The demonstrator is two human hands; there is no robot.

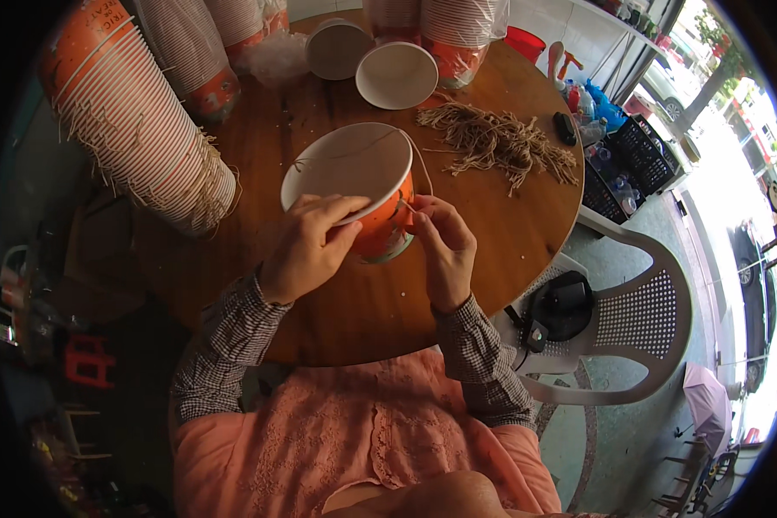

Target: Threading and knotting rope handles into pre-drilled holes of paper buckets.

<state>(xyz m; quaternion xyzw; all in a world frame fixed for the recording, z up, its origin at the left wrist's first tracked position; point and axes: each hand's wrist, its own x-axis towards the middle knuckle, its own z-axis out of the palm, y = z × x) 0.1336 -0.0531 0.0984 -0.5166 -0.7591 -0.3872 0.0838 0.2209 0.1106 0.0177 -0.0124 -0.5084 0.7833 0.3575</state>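
An orange paper bucket (367,186) is gripped at its rim by the left hand (306,246), while a thin string (406,205) is pinched by the right hand (442,246) against its side, above the round wooden tabletop (363,311). A pile of strings (501,138) lies nearby.

Tilted orange paper cup (367,194), string-handled

Clear plastic sleeves (462,26) wrap cup stacks at table's far edge; no labels, signs, screens seen.

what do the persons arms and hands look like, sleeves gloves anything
Both forearms wear long sleeves in a fine dark-and-light check, cuffs ending at the wrists. The left hand and right hand are bare: no gloves, and no rings or watch visible.
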